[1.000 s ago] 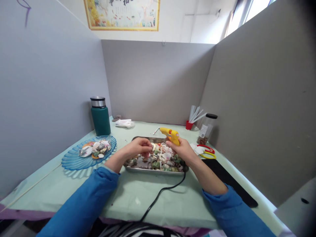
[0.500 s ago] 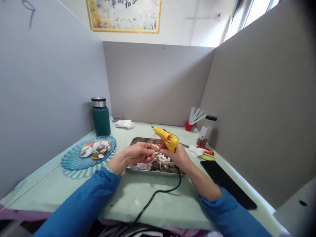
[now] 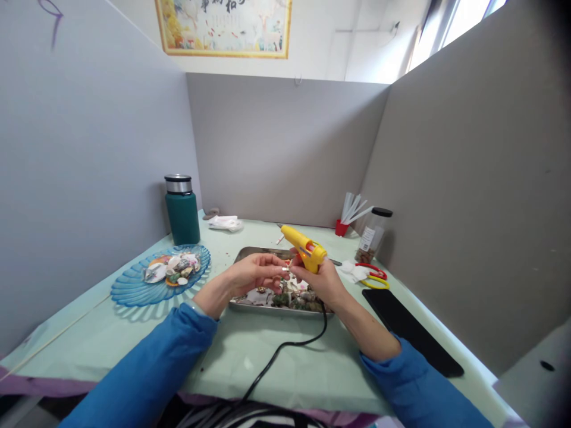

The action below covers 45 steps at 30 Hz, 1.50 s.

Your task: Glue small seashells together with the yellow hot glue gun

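Note:
My right hand point(image 3: 325, 284) is closed round a yellow glue gun point(image 3: 303, 246), its nozzle tilted up and to the left. A black cord point(image 3: 285, 346) trails from the gun toward the table's front edge. Just to the left, my left hand point(image 3: 254, 274) pinches a tiny whitish piece point(image 3: 285, 270) between thumb and forefinger; its kind is too small to make out. The right fingertips come close to that piece. Beneath both hands lies a metal tray point(image 3: 267, 310) of shells and small stones, partly hidden by the hands.
At left are a blue scalloped plate point(image 3: 129, 291) bearing shell pieces and a green bottle point(image 3: 182, 214). White packets point(image 3: 225, 223) lie behind. At right stand a red cup point(image 3: 341, 228) of glue sticks, a black-lidded jar point(image 3: 373, 235), scissors point(image 3: 378, 278) and a black mat point(image 3: 410, 333). Grey partitions enclose the table.
The glue gun has shifted slightly right in my right hand. My left fingers have turned a little, and the small whitish piece now shows between the fingertips.

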Tool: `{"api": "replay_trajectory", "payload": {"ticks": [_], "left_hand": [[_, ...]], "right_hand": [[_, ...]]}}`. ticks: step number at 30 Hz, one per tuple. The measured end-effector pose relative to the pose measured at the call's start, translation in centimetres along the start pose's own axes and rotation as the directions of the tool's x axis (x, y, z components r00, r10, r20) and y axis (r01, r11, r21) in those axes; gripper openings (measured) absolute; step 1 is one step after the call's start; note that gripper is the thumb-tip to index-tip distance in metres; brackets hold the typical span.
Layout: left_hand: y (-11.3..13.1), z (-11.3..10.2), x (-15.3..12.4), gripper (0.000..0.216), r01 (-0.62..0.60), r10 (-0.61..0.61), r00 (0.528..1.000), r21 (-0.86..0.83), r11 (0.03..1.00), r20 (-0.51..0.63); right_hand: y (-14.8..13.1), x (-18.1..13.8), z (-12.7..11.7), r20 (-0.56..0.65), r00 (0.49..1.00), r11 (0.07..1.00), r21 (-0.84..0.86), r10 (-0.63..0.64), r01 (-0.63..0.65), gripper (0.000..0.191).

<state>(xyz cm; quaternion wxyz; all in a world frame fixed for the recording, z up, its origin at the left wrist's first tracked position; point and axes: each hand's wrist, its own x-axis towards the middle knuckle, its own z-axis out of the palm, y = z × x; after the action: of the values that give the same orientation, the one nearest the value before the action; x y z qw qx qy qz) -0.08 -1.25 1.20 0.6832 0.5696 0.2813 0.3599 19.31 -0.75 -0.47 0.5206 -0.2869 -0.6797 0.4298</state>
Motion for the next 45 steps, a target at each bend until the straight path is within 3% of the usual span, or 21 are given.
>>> {"api": "replay_trajectory", "payload": {"ticks": [6, 11, 15, 19, 26, 33, 45], "left_hand": [[-0.1, 0.3, 0.3, 0.026, -0.095, 0.160, 0.972, 0.334, 0.938, -0.173], [-0.3, 0.6, 0.4, 0.026, -0.145, 0.234, 0.958, 0.428, 0.892, -0.163], [-0.1, 0.4, 0.4, 0.024, -0.141, 0.277, 0.933, 0.472, 0.870, -0.232], [0.7, -0.1, 0.3, 0.026, -0.154, 0.337, 0.855, 0.426, 0.891, -0.394], [1.1, -1.6, 0.2, 0.029, -0.200, 0.336, 0.773, 0.296, 0.934, -0.538], [1.0, -1.6, 0.2, 0.029, -0.292, 0.383, 0.770, 0.251, 0.923, -0.510], [0.9, -1.7, 0.4, 0.028, -0.385, 0.388, 0.788, 0.109, 0.916, -0.479]], "right_hand": [[0.4, 0.2, -0.2, -0.047, 0.998, 0.999, -0.014, -0.037, 0.036, 0.035], [0.2, 0.2, -0.1, -0.065, 0.998, 0.998, -0.060, -0.027, 0.023, 0.031], [0.0, 0.1, 0.0, -0.067, 0.998, 0.993, -0.115, 0.007, -0.014, 0.028], [0.2, -0.1, -0.3, -0.111, 0.993, 0.969, -0.249, -0.031, 0.003, 0.029], [-0.2, -0.7, -0.6, 0.012, 0.972, 0.826, -0.524, -0.236, 0.207, 0.023], [-0.5, -1.0, -0.7, 0.197, 0.912, 0.694, -0.598, -0.360, 0.402, 0.016], [0.2, -1.0, -0.9, 0.256, 0.872, 0.601, -0.642, -0.417, 0.476, 0.024]]}}
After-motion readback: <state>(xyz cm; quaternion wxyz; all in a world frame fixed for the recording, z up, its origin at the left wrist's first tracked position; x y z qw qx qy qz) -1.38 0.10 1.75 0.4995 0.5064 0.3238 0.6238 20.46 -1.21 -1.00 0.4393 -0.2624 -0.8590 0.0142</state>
